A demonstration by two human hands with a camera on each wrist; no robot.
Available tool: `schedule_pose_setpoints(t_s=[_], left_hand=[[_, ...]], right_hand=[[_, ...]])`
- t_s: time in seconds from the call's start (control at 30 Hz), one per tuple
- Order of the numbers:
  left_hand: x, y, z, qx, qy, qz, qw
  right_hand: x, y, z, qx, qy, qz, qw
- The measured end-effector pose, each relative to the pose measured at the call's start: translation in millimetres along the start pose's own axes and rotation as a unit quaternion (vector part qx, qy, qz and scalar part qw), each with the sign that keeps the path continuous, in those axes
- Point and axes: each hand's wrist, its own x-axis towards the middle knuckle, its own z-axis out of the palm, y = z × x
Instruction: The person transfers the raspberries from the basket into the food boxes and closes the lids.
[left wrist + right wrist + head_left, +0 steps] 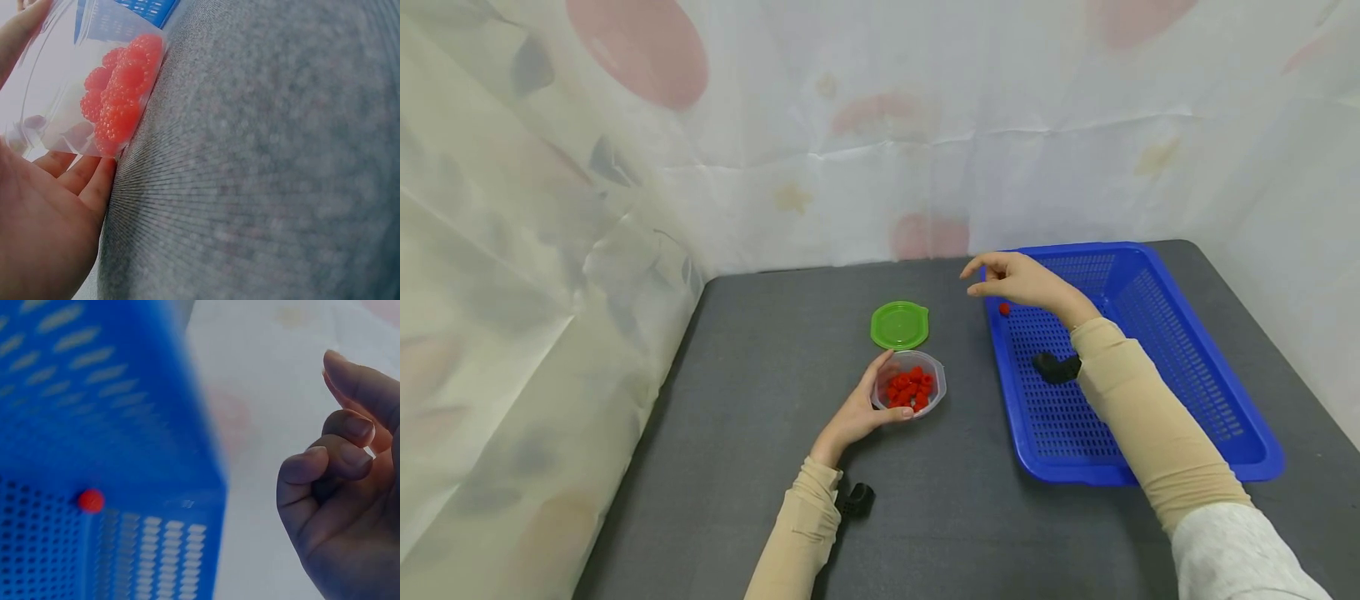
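Note:
On the table, my left hand grips a small clear plastic container round its side, thumb near me and fingers on the left. Several red raspberries lie inside it; the left wrist view shows the raspberries heaped at the bottom. Just behind the container lies a green lid. My right hand is raised over the left rim of a blue basket, holding nothing; thumb and forefinger are apart, the other fingers bent. Below it, a single raspberry sits in the basket's corner.
The perforated basket takes up the right side of the grey table. A patterned white sheet hangs behind the table and along its sides. Black wrist mounts stick out from both forearms.

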Motion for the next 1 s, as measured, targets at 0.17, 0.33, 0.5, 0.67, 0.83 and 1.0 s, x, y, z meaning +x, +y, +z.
schedule_pose_setpoints(t_s=[0.17, 0.33, 0.5, 0.67, 0.83, 1.0], left_hand=[[-0.9, 0.4, 0.2, -0.005, -0.002, -0.004, 1.0000], [-5.3, 11.1, -0.3, -0.013, -0.012, -0.002, 0.9998], [-12.1, 28.7, -2.5, -0.017, -0.025, 0.003, 0.9995], [-12.5, 29.2, -3.7, -0.016, -0.020, -0.002, 0.9997], [-12.2, 26.6, -3.1, -0.012, -0.025, -0.005, 0.9996], [-13.0, 27.1, -3.2, -0.013, -0.026, -0.006, 0.9996]], right_hand=[[-1.3, 22.5, -3.4, -0.011, 0.033, 0.021, 0.9992], [-2.3, 44.8, -1.9, -0.010, 0.057, 0.053, 0.9969], [-1.2, 60.1, 3.3, -0.040, 0.067, 0.080, 0.9937], [4.3, 72.4, 10.7, -0.060, 0.053, 0.095, 0.9923], [7.2, 87.1, 20.9, -0.070, 0.041, 0.109, 0.9907], [7.2, 98.4, 29.2, -0.075, 0.037, 0.109, 0.9905]])
